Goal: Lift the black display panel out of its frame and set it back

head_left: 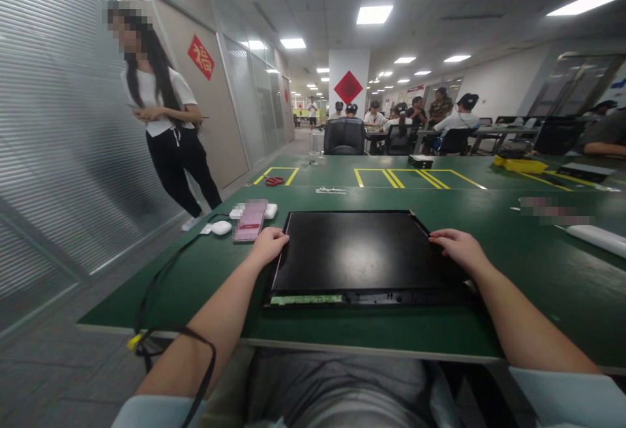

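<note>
Flat black panel (357, 252), one, at the near side of the green table (372, 333), between the hands; green strip (306, 299) along its near edge; lower right corner dark, hard to make out. Left hand (271, 245): pinching the left edge, fingertips partly hidden. Right hand (457, 248): fingertips at the right edge, firmness of grip indeterminable. White tubular object (599, 240), cut off at right. Blurred item (555, 211) beside it, unidentifiable.
</note>
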### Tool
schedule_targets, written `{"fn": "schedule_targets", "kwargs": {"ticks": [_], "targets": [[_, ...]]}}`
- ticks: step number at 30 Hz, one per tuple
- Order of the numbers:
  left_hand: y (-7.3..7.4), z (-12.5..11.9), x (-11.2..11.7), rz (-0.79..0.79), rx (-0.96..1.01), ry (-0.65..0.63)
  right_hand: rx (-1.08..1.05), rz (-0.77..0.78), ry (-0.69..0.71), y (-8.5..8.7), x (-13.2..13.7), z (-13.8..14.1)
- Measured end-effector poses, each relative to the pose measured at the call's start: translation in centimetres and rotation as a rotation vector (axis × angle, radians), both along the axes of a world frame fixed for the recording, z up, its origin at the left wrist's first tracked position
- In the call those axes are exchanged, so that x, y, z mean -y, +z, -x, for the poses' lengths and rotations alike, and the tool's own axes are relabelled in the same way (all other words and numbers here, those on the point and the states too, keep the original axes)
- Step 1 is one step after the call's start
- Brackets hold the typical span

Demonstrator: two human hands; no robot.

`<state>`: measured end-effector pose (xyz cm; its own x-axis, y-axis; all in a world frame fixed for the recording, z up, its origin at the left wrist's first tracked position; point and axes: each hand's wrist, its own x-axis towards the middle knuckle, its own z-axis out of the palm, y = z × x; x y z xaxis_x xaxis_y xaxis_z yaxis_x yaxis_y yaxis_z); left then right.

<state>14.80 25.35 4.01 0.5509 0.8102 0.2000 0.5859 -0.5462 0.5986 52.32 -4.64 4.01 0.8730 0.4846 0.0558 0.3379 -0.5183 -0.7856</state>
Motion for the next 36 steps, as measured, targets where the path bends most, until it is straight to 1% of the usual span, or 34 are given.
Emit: {"fn": "schedule_targets", "kwargs": {"ticks": [6,14,20,25,29,33,36], "targets": [[-0.5,0.0,-0.4,-0.049,0.01,0.005,0.022,-0.017,0.018,-0.2,0.0,-0.1],[-1.3,0.0,-0.9,-0.112,-0.048,-0.023,0.014,-0.045,0.014,-0.4,0.0,-0.2],[-1.1,0.1,-0.6,-0.098,-0.038,-0.038,0.009,-0.04,0.028,-0.8,0.0,-0.6],[-0.7,0.1,-0.1,-0.081,-0.034,-0.016,-0.024,-0.072,0.022,-0.6,-0.1,-0.2],[-0.4,0.0,0.0,-0.077,-0.033,-0.016,-0.03,-0.107,0.042,-1.0,-0.2,-0.7],[-0.4,0.0,-0.1,-0.088,-0.03,-0.026,0.027,-0.071,0.075,-1.6,-0.1,-1.4],[-0.5,0.0,-0.2,-0.101,-0.042,-0.036,0.053,-0.056,0.089,-1.6,0.0,-1.4]]}}
